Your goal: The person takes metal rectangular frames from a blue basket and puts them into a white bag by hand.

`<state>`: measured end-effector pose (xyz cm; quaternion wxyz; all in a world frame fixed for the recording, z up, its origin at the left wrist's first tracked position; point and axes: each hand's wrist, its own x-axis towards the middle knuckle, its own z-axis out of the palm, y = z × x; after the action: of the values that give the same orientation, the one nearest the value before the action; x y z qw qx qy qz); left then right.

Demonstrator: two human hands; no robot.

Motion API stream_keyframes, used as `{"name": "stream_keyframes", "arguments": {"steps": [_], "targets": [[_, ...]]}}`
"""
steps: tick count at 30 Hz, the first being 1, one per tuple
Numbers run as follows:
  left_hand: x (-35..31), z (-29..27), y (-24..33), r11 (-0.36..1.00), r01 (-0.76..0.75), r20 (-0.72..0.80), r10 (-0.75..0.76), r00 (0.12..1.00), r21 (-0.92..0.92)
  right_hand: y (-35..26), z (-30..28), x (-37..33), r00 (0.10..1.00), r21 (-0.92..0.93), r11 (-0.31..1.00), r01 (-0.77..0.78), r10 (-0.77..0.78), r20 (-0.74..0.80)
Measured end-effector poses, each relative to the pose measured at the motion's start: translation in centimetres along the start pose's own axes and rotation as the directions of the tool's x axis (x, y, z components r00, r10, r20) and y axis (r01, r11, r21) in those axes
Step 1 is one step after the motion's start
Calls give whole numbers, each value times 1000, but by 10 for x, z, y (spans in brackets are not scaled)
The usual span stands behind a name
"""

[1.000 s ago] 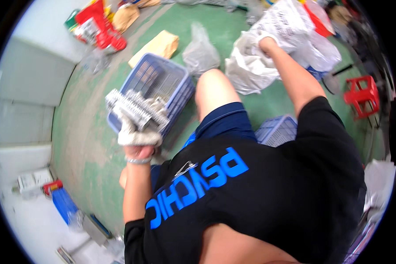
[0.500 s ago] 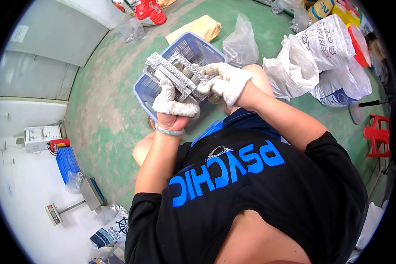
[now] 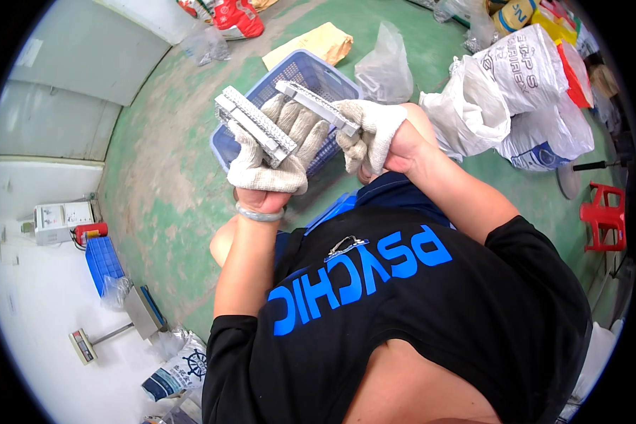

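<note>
Both of my hands wear off-white knit gloves above a blue plastic basket. My left hand is closed on a stack of silvery, ribbed metal bars, its thumb along the near side. The other fingers of that hand show beyond the stack, curled up. In my right hand is a single narrow metal bar, gripped by its near end and slanting toward the far left. A gap separates this bar from the stack. What lies in the basket is mostly hidden by my hands.
Right of the basket stand a clear plastic bag and white woven sacks. A tan paper sack lies behind it. A red stool is at far right. At left are a fire extinguisher and a platform scale.
My hands have moved apart. The right hand has drawn a single bar away from the left hand's bars, and the left hand has shifted slightly left with the stack.
</note>
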<state>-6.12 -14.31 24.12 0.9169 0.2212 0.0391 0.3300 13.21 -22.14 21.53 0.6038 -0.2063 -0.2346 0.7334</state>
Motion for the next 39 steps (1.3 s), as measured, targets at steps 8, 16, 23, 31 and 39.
{"name": "stream_keyframes", "arguments": {"steps": [8,16,23,31,39], "targets": [[4,-3,-1,999,35,-82,-34,996,17,-40,-55,-32,970,-92,986,137,-152,-188],[0,-15,3,989,116,-193,-97,976,91,-130,-179,-121,255,-369,918,-149,-324,-911],[5,-15,1,966,205,-177,-177,968,156,-182,-239,-125,321,-121,985,-126,-75,-944],[7,-4,-1,971,162,-113,-143,983,176,-114,-102,-33,651,-776,540,-324,-468,-598],[4,-12,4,983,94,-59,-85,995,161,-5,36,16,990,-642,766,-33,-64,-127]]}}
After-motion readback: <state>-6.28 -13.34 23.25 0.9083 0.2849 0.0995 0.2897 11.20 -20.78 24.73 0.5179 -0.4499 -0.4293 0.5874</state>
